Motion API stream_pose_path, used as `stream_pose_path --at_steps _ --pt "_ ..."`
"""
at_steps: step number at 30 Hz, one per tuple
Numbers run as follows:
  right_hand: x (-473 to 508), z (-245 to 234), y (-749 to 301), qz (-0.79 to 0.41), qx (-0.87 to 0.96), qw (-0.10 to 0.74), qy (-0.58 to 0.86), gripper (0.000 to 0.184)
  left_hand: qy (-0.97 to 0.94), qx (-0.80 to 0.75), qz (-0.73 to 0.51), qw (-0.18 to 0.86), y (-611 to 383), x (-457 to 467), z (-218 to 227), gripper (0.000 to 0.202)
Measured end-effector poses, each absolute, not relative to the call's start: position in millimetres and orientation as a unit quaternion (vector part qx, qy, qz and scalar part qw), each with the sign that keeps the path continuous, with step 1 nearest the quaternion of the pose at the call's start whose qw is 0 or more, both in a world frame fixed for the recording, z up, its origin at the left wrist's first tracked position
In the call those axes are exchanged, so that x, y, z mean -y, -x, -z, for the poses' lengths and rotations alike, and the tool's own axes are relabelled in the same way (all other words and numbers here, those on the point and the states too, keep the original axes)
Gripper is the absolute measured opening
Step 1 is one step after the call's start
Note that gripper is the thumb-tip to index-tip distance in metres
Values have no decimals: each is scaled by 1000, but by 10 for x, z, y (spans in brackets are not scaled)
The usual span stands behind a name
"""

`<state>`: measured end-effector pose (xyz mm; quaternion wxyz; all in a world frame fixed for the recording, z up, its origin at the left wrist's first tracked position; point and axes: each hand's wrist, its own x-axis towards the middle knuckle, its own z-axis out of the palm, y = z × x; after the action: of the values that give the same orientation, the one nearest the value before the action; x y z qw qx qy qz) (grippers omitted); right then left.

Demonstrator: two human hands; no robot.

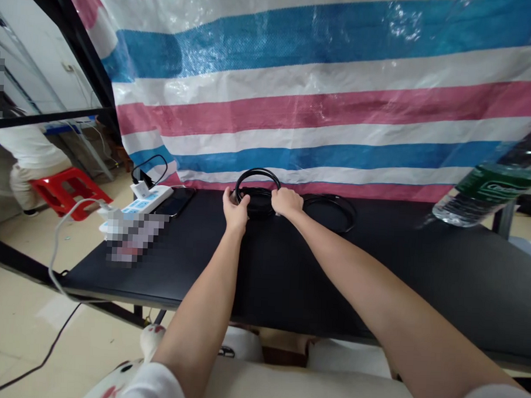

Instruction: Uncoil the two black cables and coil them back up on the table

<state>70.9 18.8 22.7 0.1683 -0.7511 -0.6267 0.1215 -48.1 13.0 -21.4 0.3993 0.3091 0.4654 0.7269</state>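
Left hand (235, 210) grasps glossy black cable coil (258, 172) at coil's 9 o'clock; right hand (287, 201) grasps it at 3. Coil is at far part of black tabletop (192, 266). From coil: wider black cable loop (351, 214) near, at 3; long white power strip (148, 201) at 9; clear plastic green-labelled bottle (488, 188) farther, at 3; red-blue-white striped plastic sheet (317, 107) at 12.

A striped sheet (322, 116) is hung behind the black table (178, 265), where a water bottle (481, 194) is seen at the right. At the left, a phone (176, 203) is laid just beside a white power strip (154, 199). Beyond, a red stool (72, 186) is occupied by a person (32, 149) in a white top.
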Motion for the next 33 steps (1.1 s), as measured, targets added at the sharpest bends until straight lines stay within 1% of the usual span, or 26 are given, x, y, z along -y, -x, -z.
stream_pose_path --at_steps 3,6,8,11,13,15,18,21,25,29,33 --pt "-266 -194 -647 -143 612 165 760 43 -414 -561 -649 305 510 -114 277 72" --pt "-310 -168 -610 -154 608 151 764 42 -496 -633 -552 218 510 -80 316 71" --pt "-327 -152 -598 -156 609 140 765 41 -532 -665 -492 182 492 -63 336 63" --pt "-328 -102 -602 -137 614 134 765 41 -595 -672 -411 157 460 -55 367 41" --pt "-311 -40 -621 -83 633 157 754 43 -653 -643 -371 150 449 -59 386 28" --pt "-284 40 -654 -14 677 185 712 41 -696 -614 -342 148 446 -68 399 21" --pt "-238 155 -726 31 748 183 637 39 -719 -600 -321 142 441 -79 399 23" --pt "-177 222 -814 32 775 165 609 42 -730 -591 -314 138 426 -69 376 30" --pt "-56 262 -988 33 796 184 576 38 -742 -570 -320 148 408 -30 341 36" --pt "78 327 -1299 63 757 263 595 32 -738 -572 -326 150 384 2 330 37" --pt "144 409 -1725 96 622 360 689 26 -731 -586 -325 132 353 33 326 39"
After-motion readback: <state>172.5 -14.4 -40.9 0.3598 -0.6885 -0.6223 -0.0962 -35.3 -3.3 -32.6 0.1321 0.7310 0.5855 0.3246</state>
